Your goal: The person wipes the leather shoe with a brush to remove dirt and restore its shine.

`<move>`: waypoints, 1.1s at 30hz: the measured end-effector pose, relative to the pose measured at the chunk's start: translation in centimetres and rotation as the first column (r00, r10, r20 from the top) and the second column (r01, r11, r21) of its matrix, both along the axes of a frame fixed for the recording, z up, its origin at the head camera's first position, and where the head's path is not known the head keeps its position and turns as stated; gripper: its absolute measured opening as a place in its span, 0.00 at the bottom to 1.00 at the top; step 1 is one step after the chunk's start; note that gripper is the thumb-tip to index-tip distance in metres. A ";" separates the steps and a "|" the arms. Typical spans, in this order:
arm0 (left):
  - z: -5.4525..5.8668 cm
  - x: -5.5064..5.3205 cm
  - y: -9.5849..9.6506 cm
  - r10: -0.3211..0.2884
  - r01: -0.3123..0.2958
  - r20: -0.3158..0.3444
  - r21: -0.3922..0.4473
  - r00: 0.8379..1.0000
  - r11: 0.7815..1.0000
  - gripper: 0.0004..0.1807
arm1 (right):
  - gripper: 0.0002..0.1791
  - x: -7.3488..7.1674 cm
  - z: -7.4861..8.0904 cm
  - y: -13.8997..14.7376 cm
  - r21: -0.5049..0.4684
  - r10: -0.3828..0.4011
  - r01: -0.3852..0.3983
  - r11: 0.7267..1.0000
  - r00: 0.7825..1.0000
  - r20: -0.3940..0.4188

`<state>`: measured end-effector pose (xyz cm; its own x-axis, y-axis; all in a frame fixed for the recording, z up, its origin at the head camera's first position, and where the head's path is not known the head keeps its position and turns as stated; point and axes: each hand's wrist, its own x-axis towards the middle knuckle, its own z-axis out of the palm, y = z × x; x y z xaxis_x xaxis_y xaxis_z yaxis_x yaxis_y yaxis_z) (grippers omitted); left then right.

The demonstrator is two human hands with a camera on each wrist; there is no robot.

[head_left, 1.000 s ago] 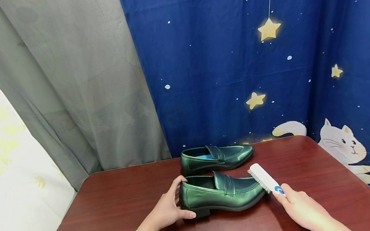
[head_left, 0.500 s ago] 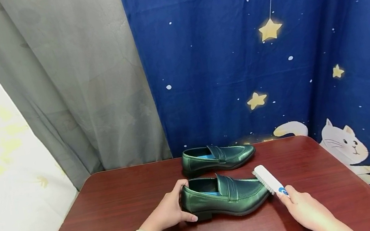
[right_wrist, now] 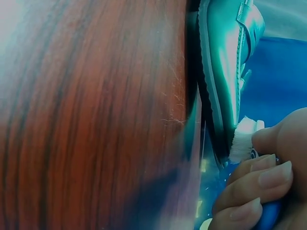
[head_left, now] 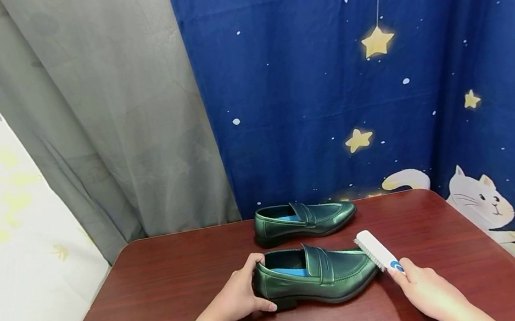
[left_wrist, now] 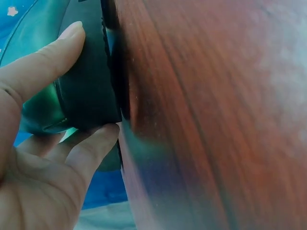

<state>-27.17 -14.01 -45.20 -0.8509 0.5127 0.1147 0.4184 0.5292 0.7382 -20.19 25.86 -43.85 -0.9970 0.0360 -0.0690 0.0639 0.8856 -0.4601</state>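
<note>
In the head view a metallic dark-green loafer (head_left: 322, 278) lies nearest me, toe to the right and blue insole showing. My left hand (head_left: 240, 296) grips it round the heel; the left wrist view shows the thumb (left_wrist: 48, 60) on one side of the heel (left_wrist: 88, 76) and fingers on the other. A white scrubbing brush (head_left: 373, 250) with a blue mark is held in my right hand (head_left: 426, 288). Its pale bristles (right_wrist: 241, 141) touch the loafer's toe in the right wrist view. The brush handle is mostly hidden by that hand.
Behind the held shoe stands a matching green loafer (head_left: 306, 221), also pointing right. Both are on a reddish-brown wooden table (head_left: 169, 273). Grey (head_left: 131, 118) and blue star-patterned curtains (head_left: 307, 92) hang at the table's back edge.
The near loafer has shifted slightly toward me, and more of its blue insole now shows. Both hands and the brush have moved a little with it. The far loafer stays put.
</note>
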 end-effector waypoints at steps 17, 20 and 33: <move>0.0 0.1 0.0 -0.005 0.005 0.001 0.025 1.000 1.000 0.18 | 0.16 0.5 -0.1 -0.6 -0.019 -0.007 0.006 1.000 0.999 -0.040; 0.1 0.2 0.1 0.012 -0.014 0.034 0.033 0.999 0.999 0.17 | 0.17 0.4 0.0 -0.9 -0.021 -0.004 0.003 1.000 1.000 -0.022; 0.3 0.8 0.1 0.020 -0.026 0.095 0.057 0.995 0.998 0.17 | 0.16 0.5 0.1 -2.5 -0.015 -0.008 0.008 1.000 0.999 -0.032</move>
